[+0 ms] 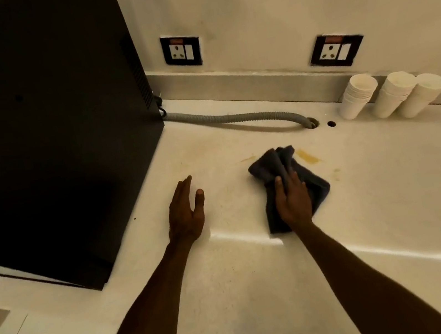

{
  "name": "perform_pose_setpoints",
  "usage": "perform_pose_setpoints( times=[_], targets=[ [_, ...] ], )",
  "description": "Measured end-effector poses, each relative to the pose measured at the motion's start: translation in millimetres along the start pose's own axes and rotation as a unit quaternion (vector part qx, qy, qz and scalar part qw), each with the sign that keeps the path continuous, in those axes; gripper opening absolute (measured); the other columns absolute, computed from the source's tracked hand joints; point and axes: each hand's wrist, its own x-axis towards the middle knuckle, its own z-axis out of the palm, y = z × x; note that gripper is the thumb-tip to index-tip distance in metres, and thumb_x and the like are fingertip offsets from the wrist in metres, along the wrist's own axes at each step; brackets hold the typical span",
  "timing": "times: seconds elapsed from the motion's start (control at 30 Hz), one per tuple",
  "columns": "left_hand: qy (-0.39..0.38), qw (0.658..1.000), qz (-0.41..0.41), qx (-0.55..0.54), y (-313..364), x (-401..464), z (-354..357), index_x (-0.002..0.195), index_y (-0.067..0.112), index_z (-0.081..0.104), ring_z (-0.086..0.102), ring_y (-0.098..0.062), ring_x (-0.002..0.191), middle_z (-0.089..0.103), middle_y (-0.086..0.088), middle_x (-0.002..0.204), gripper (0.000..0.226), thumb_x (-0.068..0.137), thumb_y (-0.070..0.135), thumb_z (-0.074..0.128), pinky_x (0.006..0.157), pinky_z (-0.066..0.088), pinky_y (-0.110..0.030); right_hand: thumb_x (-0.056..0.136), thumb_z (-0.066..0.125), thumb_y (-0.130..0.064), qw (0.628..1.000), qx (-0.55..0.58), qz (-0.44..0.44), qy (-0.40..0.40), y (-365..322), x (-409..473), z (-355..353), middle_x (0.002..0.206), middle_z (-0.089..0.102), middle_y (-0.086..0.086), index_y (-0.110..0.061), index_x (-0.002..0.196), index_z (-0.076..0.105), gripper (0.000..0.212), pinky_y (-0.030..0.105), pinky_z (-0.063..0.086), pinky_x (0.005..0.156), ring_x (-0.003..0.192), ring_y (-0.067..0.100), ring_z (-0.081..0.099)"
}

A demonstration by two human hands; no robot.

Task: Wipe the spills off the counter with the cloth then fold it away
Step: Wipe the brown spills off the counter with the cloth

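Note:
A dark blue-grey cloth [272,168] lies bunched on the pale counter [379,198]. My right hand [293,201] presses flat on its near half, fingers pointing away from me. A yellowish spill streak [308,156] shows on the counter just beyond the cloth's right edge, and a fainter streak [248,159] lies to the cloth's left. Small faint spots [337,172] sit right of the cloth. My left hand [187,211] rests flat on the counter, fingers apart, holding nothing, about a hand's width left of the cloth.
A large black appliance [42,138] fills the left side. A grey corrugated hose [234,119] runs from it into a counter hole [312,123]; a second hole [331,124] lies beside. Three stacks of white paper cups [391,96] lean at the back right. Two wall sockets [181,51] [335,51].

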Motion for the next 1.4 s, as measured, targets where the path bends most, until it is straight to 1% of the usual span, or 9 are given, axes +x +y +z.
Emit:
perform_pose_setpoints(
  times=[0.27,0.57,0.73,0.87,1.0,1.1,1.23,1.3,1.4],
  targets=[
    [0.008,1.0,0.015,-0.008,-7,4,2,0.153,0.023,0.032,0.031,-0.019,0.149,0.038,-0.001,0.159,0.067,0.096,0.058,0.033,0.121,0.03,-0.046,0.108,0.031,-0.039,0.99,-0.063,-0.103,-0.072,-38,74,49,0.158,0.039,0.017,-0.013,0.154,0.034,0.053,0.049,0.013,0.125,0.149,0.036,0.027],
    [0.038,0.999,0.028,-0.027,-10,5,-1,0.155,0.02,0.03,0.021,-0.018,0.153,0.033,0.0,0.162,0.067,0.098,0.055,0.029,0.124,0.023,-0.044,0.103,0.03,-0.046,0.918,-0.131,-0.309,-0.211,-40,26,69,0.161,0.037,0.005,-0.025,0.153,0.037,0.054,0.039,0.007,0.123,0.151,0.027,0.026],
    [0.051,0.999,0.009,-0.011,-7,4,-6,0.152,0.02,0.034,0.019,-0.02,0.153,0.035,-0.003,0.16,0.056,0.1,0.043,0.031,0.126,0.015,-0.046,0.097,0.012,-0.068,0.899,-0.124,-0.313,-0.279,-23,-34,50,0.161,0.036,0.003,-0.024,0.153,0.037,0.076,0.041,0.015,0.126,0.152,0.021,0.024],
    [0.011,0.998,0.048,0.048,2,-1,2,0.152,0.019,0.035,0.019,-0.019,0.152,0.036,-0.004,0.16,0.064,0.098,0.052,0.027,0.126,0.013,-0.042,0.094,0.009,-0.072,0.916,-0.105,-0.265,-0.283,7,-80,13,0.164,0.029,-0.006,-0.03,0.154,0.035,0.077,0.044,0.015,0.126,0.153,0.014,0.019],
    [-0.025,0.989,0.08,0.123,-10,-7,2,0.153,0.024,0.035,0.019,-0.017,0.153,0.035,-0.002,0.161,0.066,0.096,0.058,0.027,0.125,0.019,-0.045,0.098,0.017,-0.068,0.943,-0.071,-0.219,-0.24,43,-109,-9,0.164,0.021,-0.016,-0.043,0.152,0.028,0.06,0.04,0.012,0.127,0.153,0.008,0.013],
    [-0.051,0.988,0.09,0.117,7,-5,17,0.153,0.027,0.033,0.016,-0.016,0.153,0.031,0.001,0.162,0.065,0.096,0.058,0.029,0.125,0.019,-0.046,0.099,0.028,-0.062,0.982,0.005,-0.13,-0.134,69,-116,-41,0.161,0.022,-0.017,-0.043,0.15,0.03,0.054,0.037,0.015,0.125,0.149,0.006,0.017],
    [-0.068,0.988,0.1,0.1,23,3,38,0.153,0.03,0.031,0.015,-0.016,0.153,0.029,0.0,0.163,0.062,0.097,0.055,0.03,0.124,0.019,-0.049,0.105,0.041,-0.044,0.999,0.032,0.018,0.037,97,-89,-79,0.163,0.028,0.002,-0.03,0.154,0.03,0.052,0.049,0.025,0.122,0.148,0.029,0.03],
    [-0.069,0.99,0.085,0.094,21,6,41,0.154,0.031,0.03,0.014,-0.017,0.154,0.027,0.0,0.164,0.066,0.095,0.059,0.029,0.124,0.02,-0.049,0.106,0.038,-0.04,0.991,0.042,0.095,0.088,108,-61,-92,0.163,0.028,0.012,-0.024,0.157,0.023,0.056,0.053,0.024,0.122,0.146,0.037,0.033],
    [-0.063,0.99,0.079,0.095,17,10,44,0.155,0.032,0.027,0.011,-0.015,0.154,0.024,0.002,0.165,0.069,0.093,0.063,0.027,0.123,0.02,-0.048,0.107,0.035,-0.041,0.981,0.036,0.133,0.138,112,-14,-101,0.161,0.032,0.019,-0.018,0.157,0.024,0.056,0.055,0.024,0.122,0.145,0.041,0.033]
  ],
)
